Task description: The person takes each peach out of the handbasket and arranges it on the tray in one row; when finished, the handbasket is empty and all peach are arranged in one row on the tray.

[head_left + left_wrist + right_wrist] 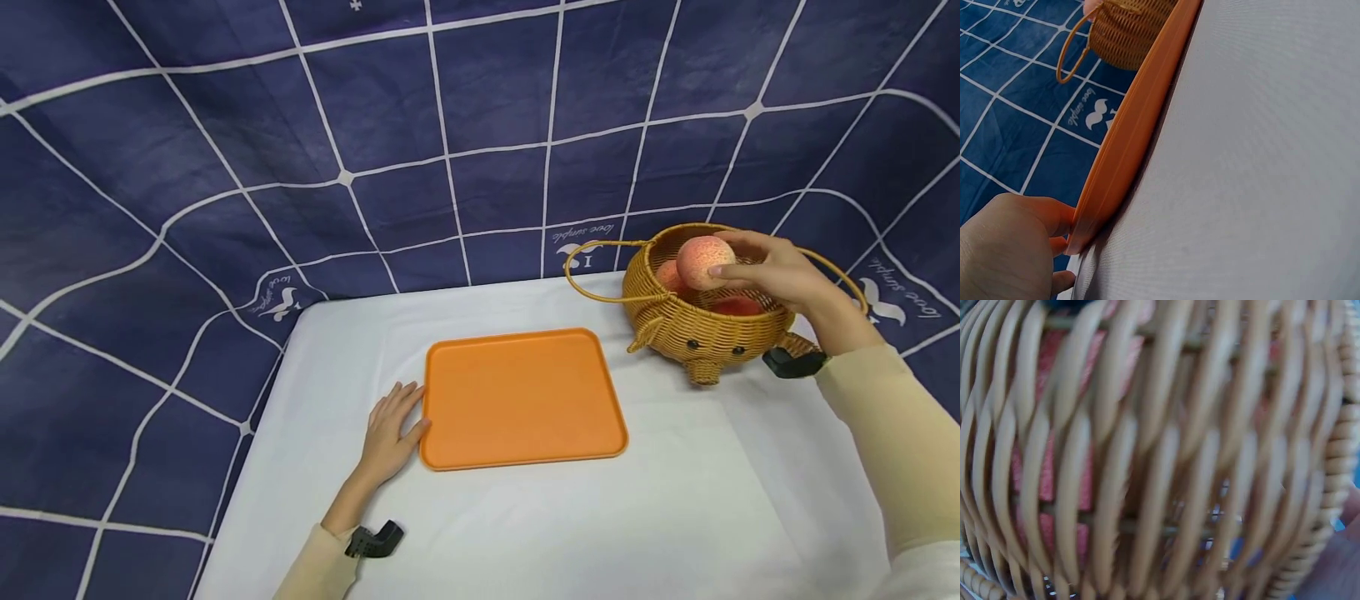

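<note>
At the right, my right hand point(783, 271) pinches a pink-orange peach point(703, 260) between thumb and fingers, level with the mouth of a wicker basket point(667, 327). More peaches point(738, 306) lie inside the basket. Its weave point(1172, 437) fills the right wrist view, pink showing through the gaps. My left hand point(390, 433) lies by the left edge of an orange tray point(525, 400), fingers loosely extended and thumb touching the rim. The left wrist view shows the same hand point(1013, 247) against the tray's raised side point(1125, 153).
The basket has an animal face and two looped handles point(573, 275) sticking out to the sides. A white cloth point(540, 525) covers the table. Behind and to the left hangs a dark blue cloth point(495, 92) with white grid lines.
</note>
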A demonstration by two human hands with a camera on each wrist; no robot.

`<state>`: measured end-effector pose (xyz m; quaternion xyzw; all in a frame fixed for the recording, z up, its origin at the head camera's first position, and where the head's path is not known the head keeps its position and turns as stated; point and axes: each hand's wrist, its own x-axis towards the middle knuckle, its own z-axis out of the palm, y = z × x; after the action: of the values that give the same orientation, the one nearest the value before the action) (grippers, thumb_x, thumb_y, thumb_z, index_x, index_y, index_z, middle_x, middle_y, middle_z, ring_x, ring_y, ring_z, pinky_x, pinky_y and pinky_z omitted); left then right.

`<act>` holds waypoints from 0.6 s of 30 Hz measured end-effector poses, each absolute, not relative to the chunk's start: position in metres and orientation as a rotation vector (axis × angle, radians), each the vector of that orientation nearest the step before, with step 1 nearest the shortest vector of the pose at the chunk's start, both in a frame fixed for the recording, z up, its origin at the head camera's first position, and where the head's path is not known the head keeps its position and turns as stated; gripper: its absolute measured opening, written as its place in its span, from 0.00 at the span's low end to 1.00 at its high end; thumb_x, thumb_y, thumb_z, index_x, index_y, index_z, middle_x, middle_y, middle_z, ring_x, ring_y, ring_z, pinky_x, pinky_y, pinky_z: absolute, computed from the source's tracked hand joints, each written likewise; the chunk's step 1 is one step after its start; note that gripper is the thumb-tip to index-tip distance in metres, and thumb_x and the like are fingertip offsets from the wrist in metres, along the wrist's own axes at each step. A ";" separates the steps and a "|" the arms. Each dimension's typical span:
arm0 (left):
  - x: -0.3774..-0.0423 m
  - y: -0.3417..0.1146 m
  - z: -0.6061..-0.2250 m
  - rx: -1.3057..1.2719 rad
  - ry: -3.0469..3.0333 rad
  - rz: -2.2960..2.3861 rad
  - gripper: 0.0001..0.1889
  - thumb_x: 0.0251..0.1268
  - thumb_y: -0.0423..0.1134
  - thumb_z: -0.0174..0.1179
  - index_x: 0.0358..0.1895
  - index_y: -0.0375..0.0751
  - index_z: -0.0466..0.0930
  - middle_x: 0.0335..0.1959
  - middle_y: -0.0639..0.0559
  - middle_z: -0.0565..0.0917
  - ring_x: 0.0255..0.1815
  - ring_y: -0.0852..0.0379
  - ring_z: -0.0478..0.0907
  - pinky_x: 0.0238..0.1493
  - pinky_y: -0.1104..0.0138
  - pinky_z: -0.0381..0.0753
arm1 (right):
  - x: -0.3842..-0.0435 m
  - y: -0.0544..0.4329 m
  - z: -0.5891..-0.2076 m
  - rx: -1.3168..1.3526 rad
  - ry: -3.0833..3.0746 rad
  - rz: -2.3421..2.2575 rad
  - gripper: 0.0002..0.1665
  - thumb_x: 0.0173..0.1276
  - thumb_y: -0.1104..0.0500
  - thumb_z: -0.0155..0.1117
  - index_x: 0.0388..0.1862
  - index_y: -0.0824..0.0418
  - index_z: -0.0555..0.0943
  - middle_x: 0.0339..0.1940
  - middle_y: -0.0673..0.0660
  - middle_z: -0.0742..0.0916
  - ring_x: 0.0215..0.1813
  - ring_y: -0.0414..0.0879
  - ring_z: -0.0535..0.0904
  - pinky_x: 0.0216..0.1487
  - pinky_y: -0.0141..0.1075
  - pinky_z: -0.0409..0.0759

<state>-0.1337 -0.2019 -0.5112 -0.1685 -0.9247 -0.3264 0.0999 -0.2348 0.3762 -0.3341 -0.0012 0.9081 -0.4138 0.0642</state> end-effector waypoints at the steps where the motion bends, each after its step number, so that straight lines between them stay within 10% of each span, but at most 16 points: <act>1: -0.134 -0.202 -0.511 -0.500 -2.732 -0.965 0.28 0.64 0.43 0.61 0.67 0.41 0.72 0.69 0.39 0.71 0.75 0.35 0.58 0.73 0.40 0.48 | -0.232 0.377 -0.333 0.003 2.753 -1.289 0.46 0.66 0.46 0.66 0.78 0.54 0.58 0.62 0.55 0.74 0.51 0.36 0.74 0.39 0.23 0.80; 7: -0.135 -0.203 -0.509 -0.520 -2.715 -0.966 0.28 0.63 0.42 0.62 0.67 0.39 0.72 0.69 0.37 0.71 0.75 0.34 0.58 0.73 0.40 0.49 | -0.214 0.364 -0.327 -0.020 2.749 -1.577 0.38 0.67 0.56 0.67 0.74 0.47 0.64 0.48 0.34 0.76 0.46 0.28 0.74 0.37 0.22 0.82; 18: -0.135 -0.204 -0.510 -0.508 -2.738 -0.953 0.28 0.64 0.43 0.61 0.68 0.39 0.72 0.69 0.38 0.71 0.75 0.36 0.58 0.74 0.42 0.49 | -0.193 0.298 -0.318 -0.244 2.705 -1.908 0.37 0.62 0.69 0.67 0.70 0.52 0.70 0.54 0.39 0.78 0.49 0.29 0.79 0.42 0.19 0.80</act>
<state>-0.1351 -0.2043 -0.5104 -0.1719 -0.9256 -0.3223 0.0990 -0.1931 0.2985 -0.3177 -0.0733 0.8116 -0.5727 -0.0888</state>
